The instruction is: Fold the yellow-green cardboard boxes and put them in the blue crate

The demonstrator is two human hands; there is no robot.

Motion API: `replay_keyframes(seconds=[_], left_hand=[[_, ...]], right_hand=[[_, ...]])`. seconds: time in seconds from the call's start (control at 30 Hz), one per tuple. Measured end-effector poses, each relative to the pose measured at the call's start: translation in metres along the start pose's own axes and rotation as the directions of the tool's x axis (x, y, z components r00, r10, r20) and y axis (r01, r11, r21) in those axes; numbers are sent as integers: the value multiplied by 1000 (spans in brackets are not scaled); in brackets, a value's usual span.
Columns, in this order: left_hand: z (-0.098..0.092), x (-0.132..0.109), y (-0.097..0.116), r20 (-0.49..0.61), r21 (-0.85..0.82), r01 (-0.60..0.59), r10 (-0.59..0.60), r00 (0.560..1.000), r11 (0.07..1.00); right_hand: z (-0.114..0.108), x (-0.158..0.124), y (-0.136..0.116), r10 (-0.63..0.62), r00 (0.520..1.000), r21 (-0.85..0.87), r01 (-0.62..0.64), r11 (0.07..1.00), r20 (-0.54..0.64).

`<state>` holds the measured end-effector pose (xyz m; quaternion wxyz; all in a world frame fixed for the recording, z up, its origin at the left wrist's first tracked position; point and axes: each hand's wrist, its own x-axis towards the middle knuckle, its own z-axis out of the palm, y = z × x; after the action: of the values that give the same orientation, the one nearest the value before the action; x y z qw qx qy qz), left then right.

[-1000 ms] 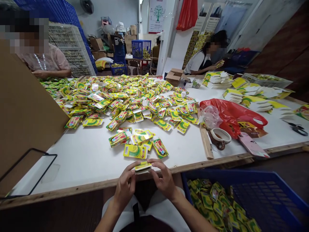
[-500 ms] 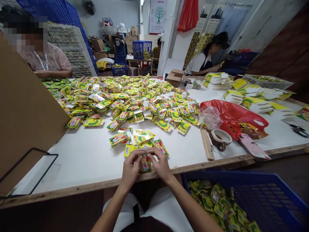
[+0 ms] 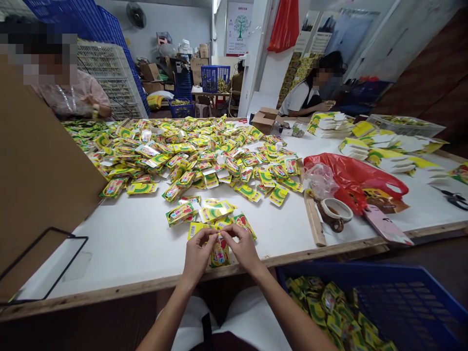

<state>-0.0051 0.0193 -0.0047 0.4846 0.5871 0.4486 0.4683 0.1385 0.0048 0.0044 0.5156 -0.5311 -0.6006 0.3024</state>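
A small yellow-green printed box (image 3: 220,252) stands at the table's front edge, its printed face toward me. My left hand (image 3: 200,248) pinches its top end from the left. From the other side my right hand (image 3: 239,245) pinches the same end, and the fingertips of both hands nearly meet there. The fingers partly hide the box's top flap. Just beyond my hands lie several like boxes, among them a yellow-green box (image 3: 216,211) and another box (image 3: 181,213). A large heap of small boxes (image 3: 190,151) spreads behind them.
A blue crate (image 3: 413,278) with packed boxes is below right. On the table's right are a wooden strip (image 3: 315,222), a cup (image 3: 335,209), a red plastic bag (image 3: 351,173) and scissors (image 3: 455,199). A cardboard sheet (image 3: 40,180) rises at left. Two people sit across the table.
My fingertips have drawn closer together over the box's top end, and more of its front shows. The person at left has moved a hand; the camera view has shifted slightly.
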Motion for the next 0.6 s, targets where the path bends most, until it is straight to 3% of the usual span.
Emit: replay_keyframes(seconds=[0.17,0.3,0.43,0.5,0.6], left_hand=[[-1,3,-1,-4,-11,3,-3,1000,1000],[-3,-2,-10,29,-33,-7,8,1000,999],[-7,-7,-10,62,54,-64,61,996,996],[-14,-6,-8,51,164,-121,114,992,979],[-31,-1,-13,-91,367,-127,172,981,921]], right_hand=[[-2,1,-2,19,1000,-15,-19,1000,1],[4,-8,8,13,1000,75,-15,997,23],[5,-14,12,6,1000,110,-7,994,14],[-15,-19,6,15,999,42,-13,999,-36],[-77,-30,-7,39,986,-225,-75,971,-161]])
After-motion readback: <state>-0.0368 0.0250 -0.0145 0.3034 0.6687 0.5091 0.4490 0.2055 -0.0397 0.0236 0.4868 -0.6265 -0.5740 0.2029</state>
